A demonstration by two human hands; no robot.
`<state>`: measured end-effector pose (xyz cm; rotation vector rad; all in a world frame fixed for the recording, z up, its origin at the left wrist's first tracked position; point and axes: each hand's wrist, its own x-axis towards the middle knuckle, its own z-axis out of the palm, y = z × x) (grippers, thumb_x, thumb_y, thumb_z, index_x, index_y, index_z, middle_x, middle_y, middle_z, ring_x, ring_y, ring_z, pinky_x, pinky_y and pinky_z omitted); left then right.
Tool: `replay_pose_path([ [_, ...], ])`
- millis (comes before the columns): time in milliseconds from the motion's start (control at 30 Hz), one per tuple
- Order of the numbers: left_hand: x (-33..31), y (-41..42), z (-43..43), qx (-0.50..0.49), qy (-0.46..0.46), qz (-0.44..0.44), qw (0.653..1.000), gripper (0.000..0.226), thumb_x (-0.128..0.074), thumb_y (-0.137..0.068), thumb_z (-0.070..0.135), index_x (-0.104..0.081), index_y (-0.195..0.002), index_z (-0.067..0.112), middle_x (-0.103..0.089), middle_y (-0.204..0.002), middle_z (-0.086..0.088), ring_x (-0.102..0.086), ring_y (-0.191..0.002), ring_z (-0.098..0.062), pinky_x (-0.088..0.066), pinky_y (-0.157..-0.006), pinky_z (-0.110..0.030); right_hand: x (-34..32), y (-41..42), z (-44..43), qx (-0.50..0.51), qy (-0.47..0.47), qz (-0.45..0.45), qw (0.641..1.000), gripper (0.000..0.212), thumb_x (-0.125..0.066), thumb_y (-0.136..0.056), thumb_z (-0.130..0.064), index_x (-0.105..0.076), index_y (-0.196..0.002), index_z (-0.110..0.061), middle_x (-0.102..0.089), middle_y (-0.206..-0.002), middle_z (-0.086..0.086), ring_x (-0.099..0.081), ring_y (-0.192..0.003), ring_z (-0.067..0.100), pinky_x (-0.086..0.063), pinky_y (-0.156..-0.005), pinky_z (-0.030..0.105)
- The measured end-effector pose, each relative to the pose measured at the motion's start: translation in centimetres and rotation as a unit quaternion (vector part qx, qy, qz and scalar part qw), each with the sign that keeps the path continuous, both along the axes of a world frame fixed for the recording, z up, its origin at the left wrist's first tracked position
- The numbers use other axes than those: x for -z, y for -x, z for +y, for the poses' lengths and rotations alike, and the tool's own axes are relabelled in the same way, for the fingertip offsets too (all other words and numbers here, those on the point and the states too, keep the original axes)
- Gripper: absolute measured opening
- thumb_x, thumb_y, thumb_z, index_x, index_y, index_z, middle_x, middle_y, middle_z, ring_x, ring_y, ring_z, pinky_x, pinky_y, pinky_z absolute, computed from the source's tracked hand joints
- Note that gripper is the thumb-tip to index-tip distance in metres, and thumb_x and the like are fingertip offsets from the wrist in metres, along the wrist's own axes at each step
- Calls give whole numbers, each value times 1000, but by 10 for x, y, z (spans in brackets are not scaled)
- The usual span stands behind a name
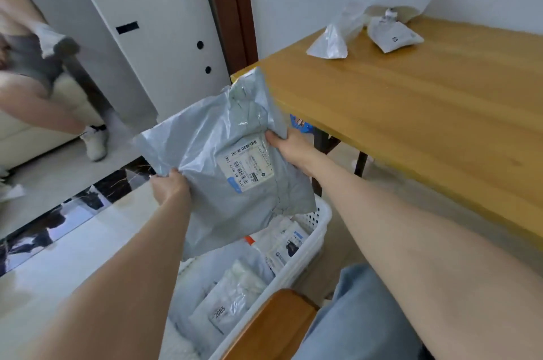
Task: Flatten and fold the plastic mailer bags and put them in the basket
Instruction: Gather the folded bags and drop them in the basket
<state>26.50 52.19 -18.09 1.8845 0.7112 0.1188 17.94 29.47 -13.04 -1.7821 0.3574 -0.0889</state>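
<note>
The left hand (172,187) grips the left edge of a crinkled grey mailer bag (205,148) bearing a white barcode label (249,167), and the right hand (289,148) grips its right edge. The bag hangs just above a white basket (318,221), left of a wooden table (411,101).

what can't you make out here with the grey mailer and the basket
Head view only.
- Label on the grey mailer: print too small, blurred.
- Basket: part hidden by the mailer, rest cut by the bottom edge.
- Left hand and right hand: most fingers hidden behind the mailer.
</note>
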Motion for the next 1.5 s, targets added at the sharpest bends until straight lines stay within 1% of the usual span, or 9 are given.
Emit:
replay_pose_path([
  [167, 83, 2, 13, -41, 1, 96, 995, 39, -49, -96, 29, -50, -123, 0, -56, -125, -23, -53, -115, -39, -40, -96, -40, 89, -26, -8, 56, 261, 192, 944, 54, -47, -87, -67, -65, -101, -19, -66, -91, 3, -62, -87, 27, -49, -72, 32],
  [267, 123, 8, 11, -45, 9, 122, 992, 40, -51, -95, 30, -52, -121, 0, -57, -124, -23, -53, -115, -40, -40, -96, -41, 124, -34, -15, 77, 327, 225, 915, 53, -45, -91, -62, -64, -101, -14, -67, -98, 7, -63, -94, 31, -43, -69, 30],
  [500, 213, 3, 4, -72, 84, 167, 980, 40, -50, -94, 28, -53, -118, -3, -59, -117, -24, -57, -107, -39, -45, -86, -42, 236, -83, -15, 125, 119, 290, 941, 28, -49, -95, -39, -51, -107, -13, -65, -107, 13, -69, -84, 34, -57, -78, 46],
  [667, 261, 11, 3, -29, 90, 224, 970, 53, -52, -86, 6, -39, -138, 11, -55, -122, -20, -56, -108, -39, -46, -83, -40, 293, -99, -13, 183, 84, 324, 924, 46, -62, -88, -2, -38, -128, 0, -60, -120, 20, -70, -87, 33, -60, -69, 43],
  [900, 302, 20, 0, -54, 90, 234, 966, 38, -51, -82, -9, -54, -107, 19, -56, -87, -13, -45, -55, -15, -38, -47, -26, 346, -118, -11, 125, 68, 356, 924, 21, -48, -91, -3, -64, -104, 0, -63, -93, 11, -60, -67, 20, -50, -51, 24],
  [1067, 329, 17, 0, -84, 115, 242, 960, 39, -54, -82, -6, -68, -113, 14, -68, -103, -16, -50, -56, -12, -46, -58, -23, 358, -126, -5, 55, 48, 380, 922, 15, -55, -91, -8, -63, -103, -3, -60, -86, 10, -53, -63, 17, -37, -48, 21],
  [1167, 332, 12, -4, -80, 122, 249, 957, 42, -56, -84, -3, -64, -122, 13, -67, -104, -13, -52, -61, -12, -46, -65, -24, 370, -130, -4, 45, 36, 381, 923, 23, -60, -90, -13, -62, -108, 0, -67, -105, 13, -66, -88, 23, -47, -60, 23],
  [1300, 335, 5, -9, -53, 117, 247, 961, 51, -58, -82, -4, -57, -132, 10, -61, -125, -7, -61, -105, -26, -44, -75, -22, 373, -134, -3, 19, -1, 385, 923, 49, -67, -88, -23, -50, -130, -3, -64, -117, 14, -65, -99, 27, -55, -80, 34],
  [1500, 368, -5, -3, 70, 104, 244, 962, 78, -66, -60, 8, -47, -135, 8, -47, -137, -15, -56, -115, -34, -48, -97, -49, 363, -134, 4, -23, -30, 371, 928, 61, -56, -96, -13, -26, -150, -9, -41, -146, 10, -44, -130, 24, -38, -98, 34],
])
